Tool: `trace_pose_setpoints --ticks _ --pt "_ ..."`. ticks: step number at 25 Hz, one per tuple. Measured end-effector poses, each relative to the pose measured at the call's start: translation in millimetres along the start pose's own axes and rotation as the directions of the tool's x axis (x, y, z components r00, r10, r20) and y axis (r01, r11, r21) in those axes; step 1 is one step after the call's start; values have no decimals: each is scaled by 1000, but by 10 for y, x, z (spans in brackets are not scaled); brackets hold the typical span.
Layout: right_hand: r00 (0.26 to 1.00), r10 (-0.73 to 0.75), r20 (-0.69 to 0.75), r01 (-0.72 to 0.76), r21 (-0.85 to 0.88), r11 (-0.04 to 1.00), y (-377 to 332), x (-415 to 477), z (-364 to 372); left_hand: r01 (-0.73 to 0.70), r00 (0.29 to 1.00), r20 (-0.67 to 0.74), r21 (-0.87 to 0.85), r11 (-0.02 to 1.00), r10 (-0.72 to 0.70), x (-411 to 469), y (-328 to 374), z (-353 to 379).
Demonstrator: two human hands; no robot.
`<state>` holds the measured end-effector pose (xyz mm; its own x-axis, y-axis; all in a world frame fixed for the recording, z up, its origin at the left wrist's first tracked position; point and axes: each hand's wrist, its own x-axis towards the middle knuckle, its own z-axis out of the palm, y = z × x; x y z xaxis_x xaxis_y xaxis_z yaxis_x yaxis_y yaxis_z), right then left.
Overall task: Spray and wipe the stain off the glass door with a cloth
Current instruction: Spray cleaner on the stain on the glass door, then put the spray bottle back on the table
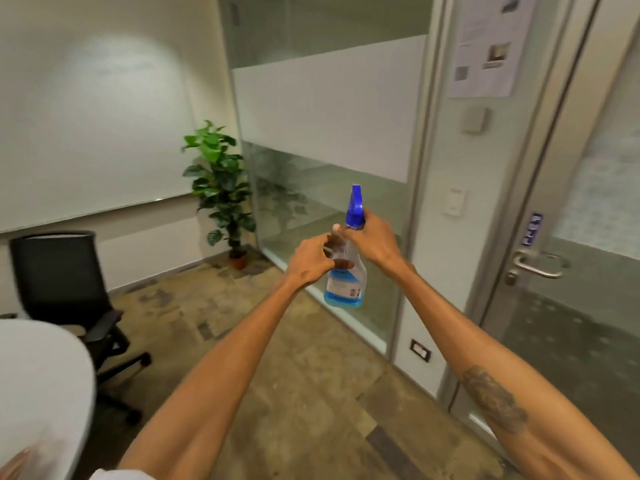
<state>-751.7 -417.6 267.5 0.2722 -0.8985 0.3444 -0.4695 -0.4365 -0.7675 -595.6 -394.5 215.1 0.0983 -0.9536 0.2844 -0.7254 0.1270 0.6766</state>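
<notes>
A clear spray bottle (346, 282) with a blue trigger head and a little blue liquid at the bottom is held up in front of me. My left hand (313, 259) grips its body from the left. My right hand (372, 239) is closed around its neck just under the blue head. The nozzle points up and away. The glass door (585, 209) with a frosted band and a metal lever handle (538, 265) stands at the right. No cloth is in view, and I cannot make out a stain on the glass.
A glass partition (329, 109) with a frosted band runs behind the bottle. A potted plant (221, 188) stands in the corner. A black office chair (65, 278) and a white table (38, 393) are at the left. A paper notice (485, 46) hangs beside the door.
</notes>
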Motion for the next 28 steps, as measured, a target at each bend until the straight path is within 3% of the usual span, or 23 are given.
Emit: trace_pose_setpoints --ticks 4,12,21,28 --pt "978 4 209 -6 13 1000 -709 -258 957 106 993 -56 64 992 -102 -740 -775 -865" --pt "902 -86 424 18 162 987 -1867 -681 2976 346 924 -198 64 936 -328 -2069 -2083 -2358" --pt "768 -293 570 174 255 951 -2505 -996 5040 657 689 -377 -37 753 -619 -3073 -3398 -3182" --pt "649 -264 714 141 228 963 -2496 -840 6204 828 468 -422 -97 552 -776 -3442 -4176 -3459"
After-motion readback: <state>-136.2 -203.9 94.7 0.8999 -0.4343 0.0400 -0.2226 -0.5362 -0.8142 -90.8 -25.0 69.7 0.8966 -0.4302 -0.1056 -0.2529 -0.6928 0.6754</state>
